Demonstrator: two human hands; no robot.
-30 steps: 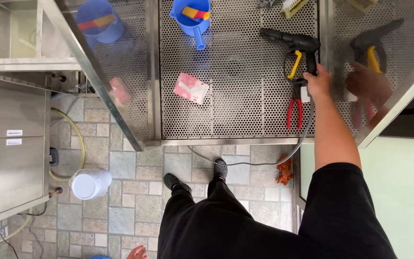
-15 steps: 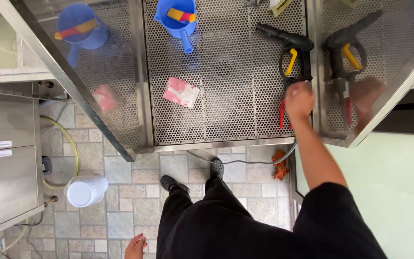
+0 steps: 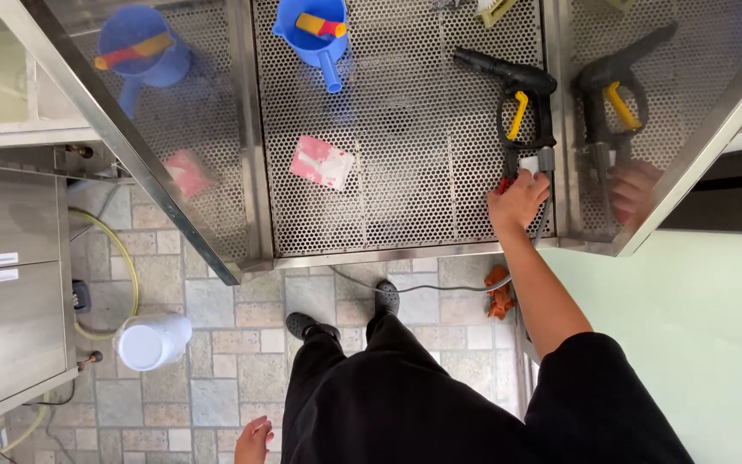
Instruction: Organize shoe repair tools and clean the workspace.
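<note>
A perforated stainless-steel tabletop [image 3: 405, 129] fills the far middle of the scene, walled left and right by shiny steel panels that mirror what lies on it. On its right side lies a black spray gun with a yellow trigger [image 3: 521, 99], its hose end pointing toward the near edge. The right hand [image 3: 517, 202] reaches to that near end, fingers curled over red-handled pliers [image 3: 503, 183] and touching a small white fitting [image 3: 528, 163]; whether the fingers are clamped on either I cannot tell. At the far centre stands a blue plastic jug [image 3: 315, 26], with a pink cloth [image 3: 322, 162] nearer. The left hand [image 3: 253, 440] hangs low beside black trousers, fingers loosely together, over the tiled floor [image 3: 216, 318], near a white plastic bottle [image 3: 152, 340].
</note>
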